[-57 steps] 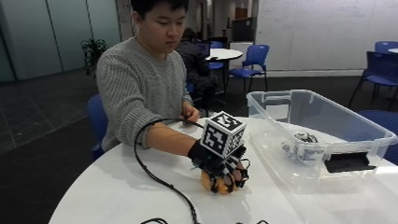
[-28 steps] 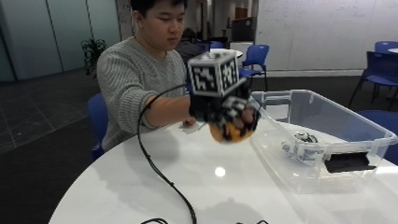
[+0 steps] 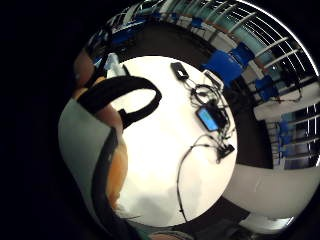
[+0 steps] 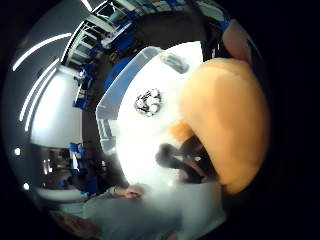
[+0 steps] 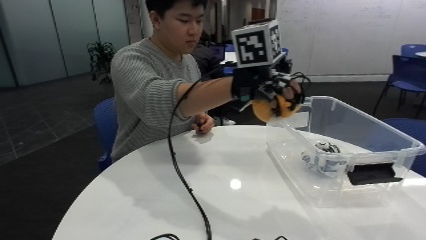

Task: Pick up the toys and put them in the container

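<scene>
Your gloved right hand (image 5: 273, 95) is raised above the surface (image 5: 219, 185), fingers curled round an orange plush toy (image 5: 274, 107), held at the near corner of the clear plastic container (image 5: 393, 137). The toy sits against the palm (it fills much of the thumb-side palm view (image 4: 225, 125)), presumably so it cannot slip on the way over the rim. One black-and-white toy (image 5: 323, 155) already lies on the container floor. Judgement: carry step nearly done; the release calls for moving the hand further over the opening, else the toy may strike the wall. Your bare hand (image 5: 202, 122) rests on the surface edge.
</scene>
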